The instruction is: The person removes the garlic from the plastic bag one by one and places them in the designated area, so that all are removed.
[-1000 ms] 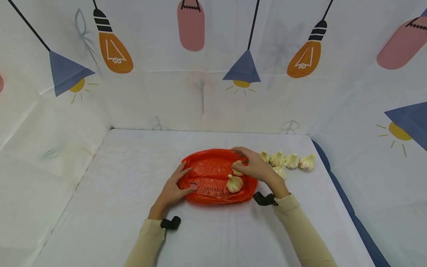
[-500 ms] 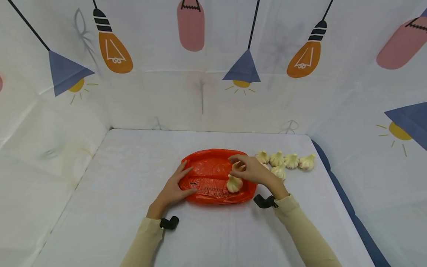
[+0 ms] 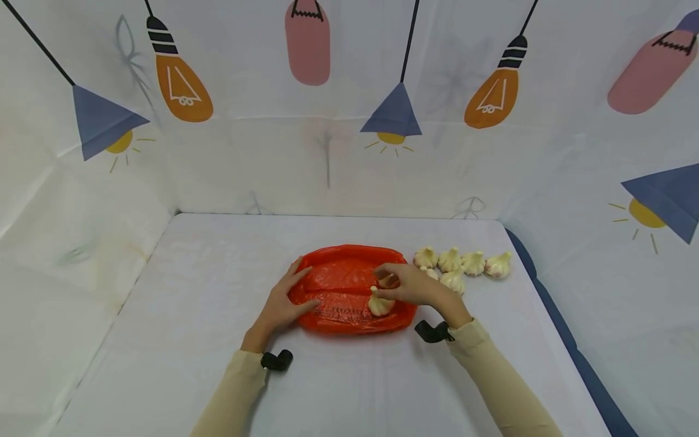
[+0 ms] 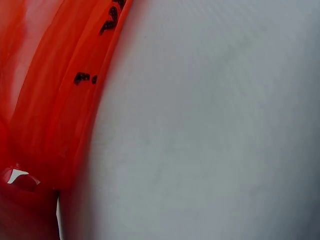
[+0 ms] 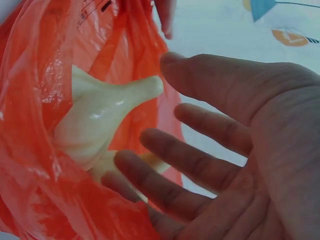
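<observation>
A red plastic bag (image 3: 338, 276) lies spread in an oval at mid-table, with printed writing on it. My left hand (image 3: 280, 308) rests on its left edge, fingers spread and thumb over the near side. Over the right side hovers my right hand (image 3: 417, 288), fingers loosely bent. In the right wrist view nothing is held; a garlic bulb (image 5: 100, 115) lies in the bag just past the fingertips. A second bulb beneath it is partly hidden by the fingers. From the head, one garlic bulb (image 3: 380, 304) shows below the right hand. The left wrist view shows mostly bag and table.
Several more garlic bulbs (image 3: 472, 263) sit on the white table (image 3: 349, 382) to the right of the bag, partly behind the right hand. A pale cloth wall (image 3: 327, 164) printed with lamps stands behind the table. Dark blue edging (image 3: 551, 315) runs along the right side.
My right hand has drawn back slightly toward me, down from the far right rim of the bag, uncovering more bulbs on the table. The left hand stays at the bag's left edge.
</observation>
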Tool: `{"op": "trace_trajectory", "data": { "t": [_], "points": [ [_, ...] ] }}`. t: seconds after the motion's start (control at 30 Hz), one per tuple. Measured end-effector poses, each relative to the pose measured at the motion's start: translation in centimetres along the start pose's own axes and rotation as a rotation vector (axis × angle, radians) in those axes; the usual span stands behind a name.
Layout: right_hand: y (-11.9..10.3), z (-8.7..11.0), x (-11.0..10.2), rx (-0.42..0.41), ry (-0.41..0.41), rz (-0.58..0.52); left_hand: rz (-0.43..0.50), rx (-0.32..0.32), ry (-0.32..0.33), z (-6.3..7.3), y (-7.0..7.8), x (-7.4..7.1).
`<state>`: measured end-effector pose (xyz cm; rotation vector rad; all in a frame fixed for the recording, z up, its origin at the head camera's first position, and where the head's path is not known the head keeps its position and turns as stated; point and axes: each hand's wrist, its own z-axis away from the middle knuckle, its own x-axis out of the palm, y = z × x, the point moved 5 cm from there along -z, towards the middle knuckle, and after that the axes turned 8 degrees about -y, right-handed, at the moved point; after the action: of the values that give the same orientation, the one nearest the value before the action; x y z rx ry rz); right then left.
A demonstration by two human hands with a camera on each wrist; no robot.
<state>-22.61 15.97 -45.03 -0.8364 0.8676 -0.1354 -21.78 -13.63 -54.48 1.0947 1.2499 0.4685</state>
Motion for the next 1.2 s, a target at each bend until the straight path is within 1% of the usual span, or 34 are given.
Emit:
{"op": "trace_trajectory", "data": {
  "t": [0.2,0.43,0.7,0.83,1.03,1.2],
  "points": [
    [0.6,-0.2,0.6,-0.006,-0.037,0.051,0.053,-0.028,-0.021,-0.5,0.1,0.3],
    [0.9,-0.6,1.2,0.012,-0.073,0.069,0.046,-0.050,-0.040,-0.6,-0.1,0.4],
    [1.2,-1.6,2.2,-0.032,-0.089,0.091,0.030,-0.046,-0.059,-0.7,-0.3,0.6],
    [0.9,-2.1,2.4,-0.025,-0.093,0.088,0.013,-0.056,-0.066,-0.7,-0.4,0.7],
    [0.0,-3.0,2.5,-0.073,-0.084,0.109,0.022,-0.069,-0.072,-0.7,-0.4,0.8],
    [-0.5,-3.8,2.7,-0.097,-0.084,0.110,0.021,-0.072,-0.070,-0.6,-0.3,0.8]
  ]
}}
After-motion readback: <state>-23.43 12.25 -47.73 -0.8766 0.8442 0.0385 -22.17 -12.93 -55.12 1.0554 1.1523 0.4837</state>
